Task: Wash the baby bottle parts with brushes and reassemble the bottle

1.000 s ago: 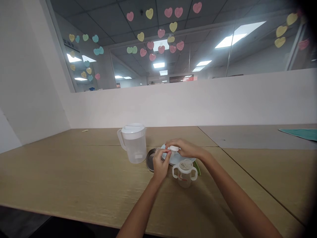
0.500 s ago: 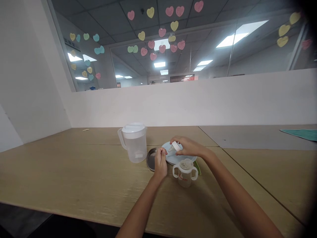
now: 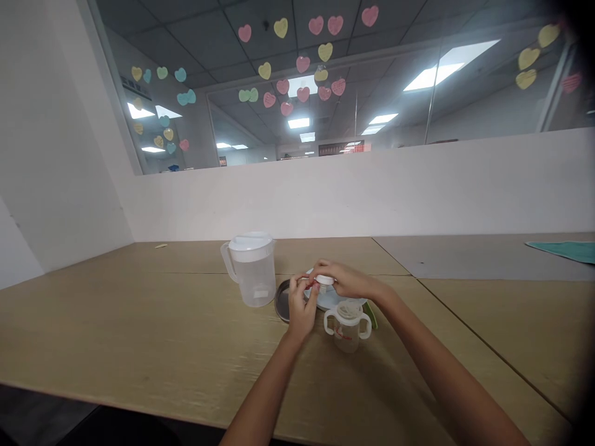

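Note:
My right hand [image 3: 346, 279] pinches a small white cap-like piece [image 3: 324, 280] above a pale blue plate [image 3: 331, 300]. My left hand [image 3: 301, 302] is closed beside it, fingertips touching the same piece and something small and reddish that I cannot make out. Just in front of both hands stands a clear two-handled baby cup [image 3: 347, 324], open at the top. A round metal lid [image 3: 281, 300] lies flat behind my left hand.
A clear plastic pitcher [image 3: 251, 267] with a white lid stands left of the hands on the wooden table [image 3: 139, 322]. A green item [image 3: 370, 314] peeks from behind the cup. A teal cloth [image 3: 564, 249] lies far right. A white partition wall runs behind.
My right hand tilted the white piece away half a second ago, then brought it back level against my left fingertips. The cup, plate and pitcher have not moved.

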Available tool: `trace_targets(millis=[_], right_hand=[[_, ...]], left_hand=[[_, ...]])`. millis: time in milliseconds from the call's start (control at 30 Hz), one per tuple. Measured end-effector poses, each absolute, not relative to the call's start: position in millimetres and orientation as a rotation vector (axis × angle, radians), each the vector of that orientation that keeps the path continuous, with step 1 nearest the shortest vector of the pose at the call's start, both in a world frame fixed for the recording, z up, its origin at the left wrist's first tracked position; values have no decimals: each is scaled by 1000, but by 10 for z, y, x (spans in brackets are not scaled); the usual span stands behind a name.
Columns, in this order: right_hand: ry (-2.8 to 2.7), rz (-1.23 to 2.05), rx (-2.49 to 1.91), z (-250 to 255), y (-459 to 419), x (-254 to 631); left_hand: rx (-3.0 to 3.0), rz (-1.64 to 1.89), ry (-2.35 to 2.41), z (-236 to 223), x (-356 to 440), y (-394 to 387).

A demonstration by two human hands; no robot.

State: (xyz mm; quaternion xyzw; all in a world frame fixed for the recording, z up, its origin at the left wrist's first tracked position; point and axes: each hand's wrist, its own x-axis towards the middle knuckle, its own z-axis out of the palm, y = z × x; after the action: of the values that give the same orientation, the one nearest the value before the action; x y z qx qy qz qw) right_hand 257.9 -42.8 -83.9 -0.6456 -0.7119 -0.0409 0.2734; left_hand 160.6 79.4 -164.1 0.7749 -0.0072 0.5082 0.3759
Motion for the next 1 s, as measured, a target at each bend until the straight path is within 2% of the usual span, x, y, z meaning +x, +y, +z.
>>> trace_targets(millis=[500, 767, 1000], right_hand=[[-1819, -270, -1849, -900, -338, 2527], [-1678, -566, -2135, -811, -453, 2607], [-1430, -533, -2140, -641, -586, 2612]], left_hand=[[1914, 1221, 10, -1673, 1649, 796], [1761, 1130, 52, -1728, 1707, 840], [1939, 1156, 55, -1723, 1681, 809]])
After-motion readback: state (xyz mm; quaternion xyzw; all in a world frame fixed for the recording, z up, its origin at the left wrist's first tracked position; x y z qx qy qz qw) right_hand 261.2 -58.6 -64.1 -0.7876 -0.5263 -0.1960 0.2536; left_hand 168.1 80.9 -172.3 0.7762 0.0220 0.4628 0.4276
